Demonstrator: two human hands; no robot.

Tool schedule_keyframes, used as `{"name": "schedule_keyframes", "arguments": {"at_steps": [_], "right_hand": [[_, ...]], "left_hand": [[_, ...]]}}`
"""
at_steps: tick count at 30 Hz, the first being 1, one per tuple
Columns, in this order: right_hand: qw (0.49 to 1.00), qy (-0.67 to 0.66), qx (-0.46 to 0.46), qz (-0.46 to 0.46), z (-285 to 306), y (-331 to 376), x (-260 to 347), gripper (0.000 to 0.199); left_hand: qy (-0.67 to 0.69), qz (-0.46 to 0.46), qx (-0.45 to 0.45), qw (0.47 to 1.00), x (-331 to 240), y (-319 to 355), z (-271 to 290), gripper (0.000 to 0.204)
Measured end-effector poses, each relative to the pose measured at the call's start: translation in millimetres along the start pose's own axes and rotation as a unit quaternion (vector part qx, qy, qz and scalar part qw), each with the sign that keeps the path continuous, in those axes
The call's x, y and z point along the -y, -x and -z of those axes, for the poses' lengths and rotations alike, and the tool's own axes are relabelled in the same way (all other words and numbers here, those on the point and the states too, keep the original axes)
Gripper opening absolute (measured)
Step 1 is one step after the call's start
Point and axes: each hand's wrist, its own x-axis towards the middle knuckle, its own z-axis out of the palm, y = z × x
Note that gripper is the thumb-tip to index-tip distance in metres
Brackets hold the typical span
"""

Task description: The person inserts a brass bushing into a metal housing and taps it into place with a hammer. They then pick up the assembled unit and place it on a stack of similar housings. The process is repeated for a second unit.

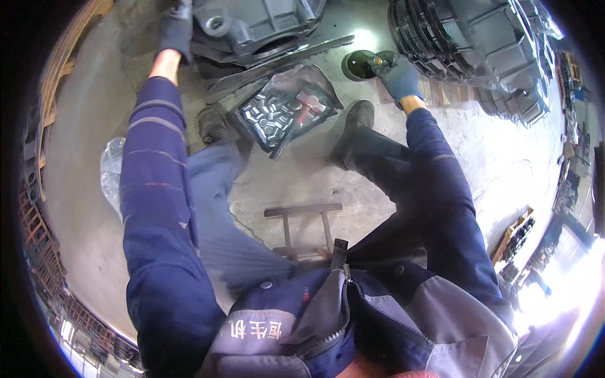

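My left hand [175, 33], in a dark grey glove, reaches to the upper left beside a large grey metal casting [261, 25]. Its fingers are cut off by the picture's edge. At the upper right, my right hand [399, 77], gloved too, is closed on a small thing with a yellowish end [378, 61]; its kind does not show. That end sits at the rim of a round dark tin [347, 65]. Between my feet lies a black tray [277, 150] lined with clear plastic. In it are several shiny metal nuts or fittings [268, 118] and a red-headed hammer [309, 104].
Ribbed grey castings [469, 41] stand at the upper right on wooden pieces [447, 94]. A long flat bar [302, 55] lies before the near casting. Below me is a low metal-framed stool [304, 210]. Clear plastic [112, 176] lies on the floor at the left.
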Motion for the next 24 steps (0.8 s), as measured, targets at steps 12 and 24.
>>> {"name": "schedule_keyframes", "arguments": {"at_steps": [12, 24], "right_hand": [[0.987, 0.145, 0.075, -0.006, -115, -52, -75, 0.029], [0.973, 0.194, 0.126, -0.011, -143, -62, -93, 0.032]], "left_hand": [[-0.038, 0.022, -0.004, 0.999, 5, -8, 8, 0.056], [-0.048, 0.026, -0.006, 0.998, -4, -2, 7, 0.056]]}}
